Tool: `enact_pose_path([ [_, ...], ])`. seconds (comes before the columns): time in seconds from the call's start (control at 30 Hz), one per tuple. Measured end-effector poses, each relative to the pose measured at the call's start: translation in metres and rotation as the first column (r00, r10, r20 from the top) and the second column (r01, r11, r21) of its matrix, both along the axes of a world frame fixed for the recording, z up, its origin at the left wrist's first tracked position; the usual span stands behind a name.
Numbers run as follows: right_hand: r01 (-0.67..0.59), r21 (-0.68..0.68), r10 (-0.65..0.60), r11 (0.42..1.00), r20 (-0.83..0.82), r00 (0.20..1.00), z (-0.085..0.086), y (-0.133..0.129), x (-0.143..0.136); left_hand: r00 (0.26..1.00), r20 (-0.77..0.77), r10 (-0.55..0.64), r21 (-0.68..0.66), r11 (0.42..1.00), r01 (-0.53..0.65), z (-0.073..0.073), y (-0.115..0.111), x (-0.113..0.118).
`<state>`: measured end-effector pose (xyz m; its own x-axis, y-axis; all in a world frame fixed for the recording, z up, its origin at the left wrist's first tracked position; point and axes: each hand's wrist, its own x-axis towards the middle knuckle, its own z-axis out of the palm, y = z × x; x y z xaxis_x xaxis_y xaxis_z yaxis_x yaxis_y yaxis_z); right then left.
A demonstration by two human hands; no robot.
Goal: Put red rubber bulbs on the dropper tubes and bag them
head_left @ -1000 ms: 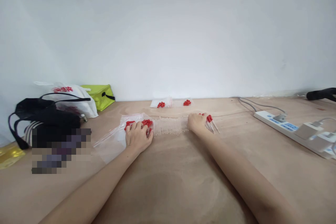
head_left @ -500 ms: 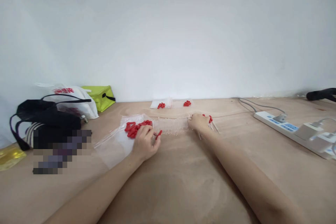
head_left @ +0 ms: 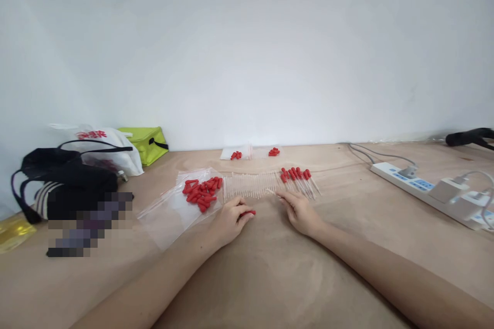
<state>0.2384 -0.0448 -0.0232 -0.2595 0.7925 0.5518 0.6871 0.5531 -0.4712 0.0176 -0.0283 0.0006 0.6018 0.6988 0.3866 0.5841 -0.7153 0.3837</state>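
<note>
My left hand (head_left: 230,220) is closed, pinching a red rubber bulb (head_left: 249,213) between thumb and fingers. My right hand (head_left: 299,211) is closed on the end of a thin glass tube (head_left: 270,192), which points left toward the other hand. Behind both hands lies a row of slender clear tubes (head_left: 250,185), side by side. To its right are several tubes with red bulbs on their far ends (head_left: 297,174), like droppers. A pile of loose red bulbs (head_left: 200,193) rests on clear plastic bags (head_left: 170,218) left of my left hand.
Near the wall lie two small bags (head_left: 250,150) with red bulbs on them. A white power strip (head_left: 420,185) with plugs and cords is at the right. At the left are a black bag (head_left: 73,175), a white plastic bag (head_left: 127,157) and a lime-green bag (head_left: 148,149).
My left hand has moved right, away from the bulb pile, with a red bulb. My right hand has drawn back toward me with a tube, uncovering the bulb-tipped droppers.
</note>
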Motion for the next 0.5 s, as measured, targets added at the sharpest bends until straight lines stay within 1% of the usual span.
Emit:
enact_pose_path([
  [0.07,-0.085,-0.004,0.086,0.996,0.036,0.996,0.003,-0.001,-0.007,0.998,0.057,0.015,-0.005,1.000,-0.015,0.000,-0.001,0.002],
  [0.13,-0.134,-0.008,0.134,0.991,0.078,0.988,0.006,-0.003,-0.011,0.994,0.099,0.038,-0.036,0.999,-0.035,0.001,-0.003,0.003],
  [0.23,-0.138,-0.006,0.137,0.990,0.136,0.981,0.008,-0.006,-0.015,0.989,0.130,0.070,-0.100,0.993,-0.057,0.004,-0.005,0.004],
  [0.33,-0.138,0.006,0.135,0.990,0.167,0.977,0.007,-0.007,-0.016,0.988,0.135,0.075,-0.129,0.990,-0.057,0.005,-0.005,0.005],
  [0.5,-0.152,0.003,0.149,0.988,0.186,0.971,0.005,-0.006,-0.015,0.990,0.136,0.032,-0.136,0.991,-0.013,0.002,-0.004,0.005],
])
